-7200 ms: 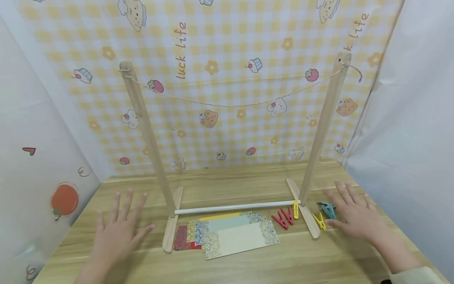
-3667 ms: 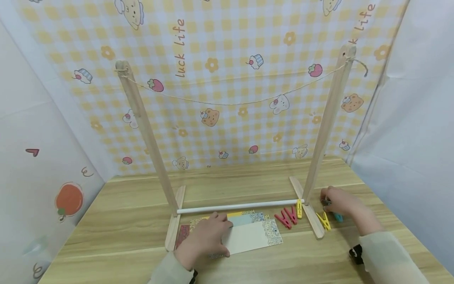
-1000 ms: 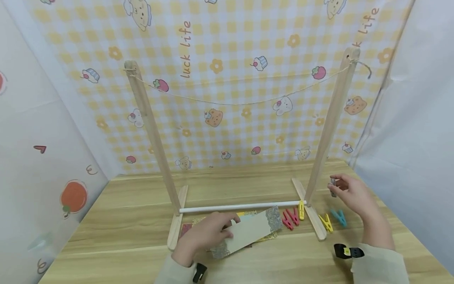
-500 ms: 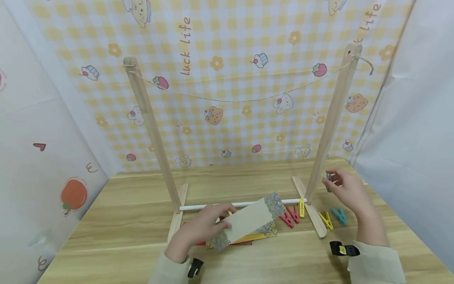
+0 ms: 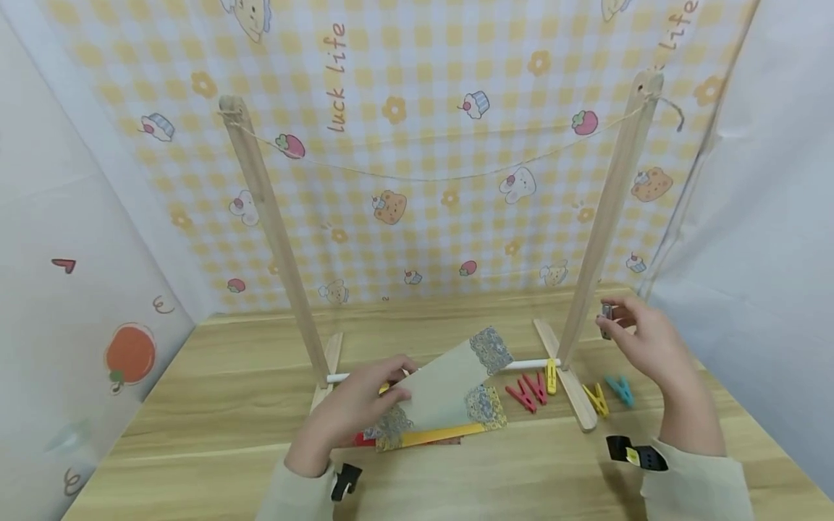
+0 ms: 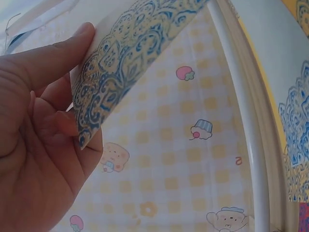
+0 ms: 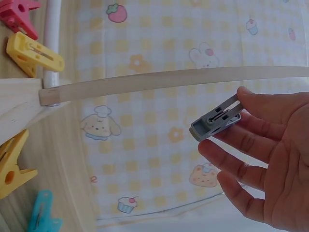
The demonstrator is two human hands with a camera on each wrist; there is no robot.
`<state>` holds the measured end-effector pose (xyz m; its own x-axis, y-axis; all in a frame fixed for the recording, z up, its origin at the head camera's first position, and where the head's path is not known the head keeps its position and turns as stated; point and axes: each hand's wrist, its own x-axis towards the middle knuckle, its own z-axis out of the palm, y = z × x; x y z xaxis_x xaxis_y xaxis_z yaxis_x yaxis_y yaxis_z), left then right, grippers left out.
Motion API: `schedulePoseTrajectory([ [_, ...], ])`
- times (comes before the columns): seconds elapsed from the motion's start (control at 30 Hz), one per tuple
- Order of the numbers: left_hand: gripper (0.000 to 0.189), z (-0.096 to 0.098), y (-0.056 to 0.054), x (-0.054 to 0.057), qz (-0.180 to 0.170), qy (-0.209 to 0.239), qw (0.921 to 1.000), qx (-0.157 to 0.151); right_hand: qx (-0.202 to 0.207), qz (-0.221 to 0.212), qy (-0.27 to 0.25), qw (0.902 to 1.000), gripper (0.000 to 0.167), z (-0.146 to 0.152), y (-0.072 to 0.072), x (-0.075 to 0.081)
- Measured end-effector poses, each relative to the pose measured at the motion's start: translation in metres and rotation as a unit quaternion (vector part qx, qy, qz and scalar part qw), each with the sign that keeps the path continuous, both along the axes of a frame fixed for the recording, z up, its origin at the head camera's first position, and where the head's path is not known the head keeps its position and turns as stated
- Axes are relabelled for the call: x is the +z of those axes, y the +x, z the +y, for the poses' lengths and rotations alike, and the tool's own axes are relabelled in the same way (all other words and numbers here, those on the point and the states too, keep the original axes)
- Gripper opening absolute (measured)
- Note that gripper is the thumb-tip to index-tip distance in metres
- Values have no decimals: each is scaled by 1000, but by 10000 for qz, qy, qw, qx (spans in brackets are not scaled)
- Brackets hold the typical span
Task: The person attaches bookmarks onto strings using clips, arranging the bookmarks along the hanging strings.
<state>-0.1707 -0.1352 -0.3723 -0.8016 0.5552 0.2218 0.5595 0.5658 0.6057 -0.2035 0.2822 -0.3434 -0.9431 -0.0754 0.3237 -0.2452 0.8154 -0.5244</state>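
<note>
My left hand (image 5: 358,398) pinches the left end of a cream card (image 5: 449,380) with blue lace-patterned ends. The card is tilted, its right end raised above the other cards. In the left wrist view its patterned corner (image 6: 120,63) sits between thumb and fingers. Beneath it lie a pale blue card with a patterned end (image 5: 483,407), a yellow card (image 5: 436,435) and a red one (image 5: 363,439). My right hand (image 5: 651,340), right of the right post, holds a grey clothespin (image 7: 217,118) between thumb and fingers, off the table.
Two wooden posts (image 5: 276,239) carry a sagging string (image 5: 423,179); a white rod (image 5: 531,364) joins their feet. Red clothespins (image 5: 521,396) and a yellow clothespin (image 5: 551,376) lie inside the right foot (image 5: 576,401). Another yellow clothespin (image 5: 596,400) and a teal clothespin (image 5: 619,390) lie outside it.
Both hands were flat on the table at first. The left has since lifted the cream card off the other cards, raising its right end. The right has picked up the grey clothespin and risen.
</note>
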Motion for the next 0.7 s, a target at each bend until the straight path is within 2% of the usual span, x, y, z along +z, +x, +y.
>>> schedulePoseTrajectory([
  [0.13, 25, -4, -2, 5, 231, 125, 9997, -12, 86, 134, -29, 9999, 40, -2, 2, 7],
  [0.23, 26, -6, -1, 8, 293, 97, 9995, 114, 162, 185, -28, 9997, 39, -3, 3, 9],
  [0.43, 26, -9, 0, 11, 260, 49, 9990, 353, 271, 336, 31, 9991, 40, -6, 8, 11],
  [0.7, 20, -17, 1, 15, 377, 468, 9976, 330, 438, 491, -83, 9978, 40, -10, 13, 16],
])
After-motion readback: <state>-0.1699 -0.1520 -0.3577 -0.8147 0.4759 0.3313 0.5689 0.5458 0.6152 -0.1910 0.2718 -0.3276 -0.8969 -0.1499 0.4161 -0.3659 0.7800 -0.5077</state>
